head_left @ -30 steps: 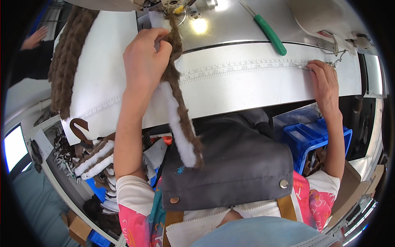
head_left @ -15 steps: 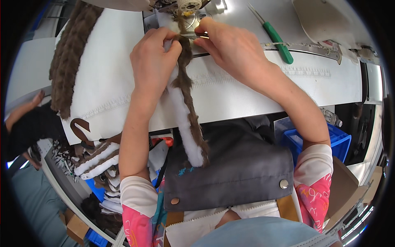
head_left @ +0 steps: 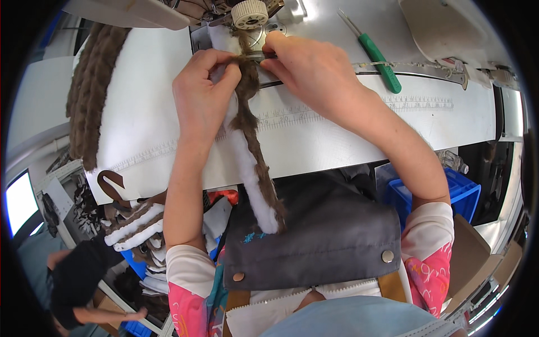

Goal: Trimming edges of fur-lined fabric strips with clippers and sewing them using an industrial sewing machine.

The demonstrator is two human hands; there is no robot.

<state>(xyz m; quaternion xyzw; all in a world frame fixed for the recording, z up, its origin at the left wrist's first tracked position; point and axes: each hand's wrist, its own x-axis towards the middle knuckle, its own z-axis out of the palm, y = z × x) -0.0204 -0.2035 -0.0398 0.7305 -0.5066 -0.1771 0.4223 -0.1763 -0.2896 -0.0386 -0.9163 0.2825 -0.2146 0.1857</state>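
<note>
A long strip of brown fur and white fluffy material runs from the sewing machine down over the table edge onto my lap. My left hand pinches the strip's left side between thumb and fingers, just in front of the machine. From the right, my right hand grips a slim metal tool that looks like tweezers. Its tip touches the brown fur beside my left fingertips. Most of the tool is hidden in my fingers.
A green-handled awl lies right of the machine. Brown fur pieces are at the far left, and striped fur scraps are piled below. A blue crate stands right. Another person is at lower left.
Both hands and the strip have shifted slightly toward me in the picture, with more of the machine head showing. The other person has moved lower at the left.
</note>
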